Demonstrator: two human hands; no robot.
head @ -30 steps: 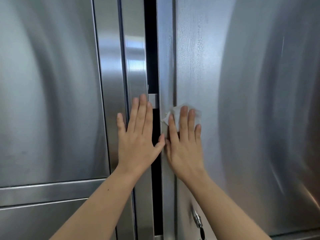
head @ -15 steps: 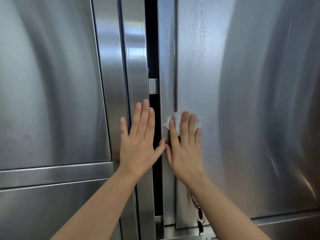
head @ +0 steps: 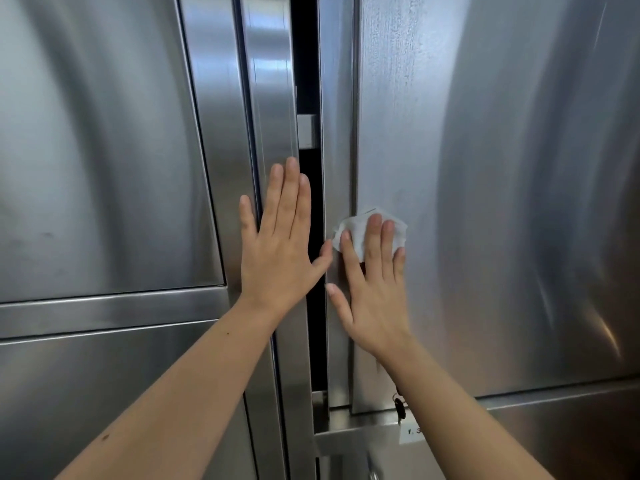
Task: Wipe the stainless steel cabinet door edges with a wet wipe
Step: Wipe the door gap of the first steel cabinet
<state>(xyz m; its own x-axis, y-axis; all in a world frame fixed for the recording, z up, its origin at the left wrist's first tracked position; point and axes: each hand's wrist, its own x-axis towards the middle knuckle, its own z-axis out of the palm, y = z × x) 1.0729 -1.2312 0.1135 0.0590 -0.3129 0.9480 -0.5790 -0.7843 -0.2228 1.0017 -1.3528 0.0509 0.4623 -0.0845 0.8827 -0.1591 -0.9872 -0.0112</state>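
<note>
White wet wipe (head: 360, 227) flat under right hand (head: 375, 292) fingers, against door edge (head: 337, 150).

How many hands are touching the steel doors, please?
2. The left hand lies flat on the left door edge; the right hand presses the wet wipe against the right door.

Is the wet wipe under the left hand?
No, the white wet wipe is pressed under the right hand on the right door; the left hand lies flat and bare.
</note>
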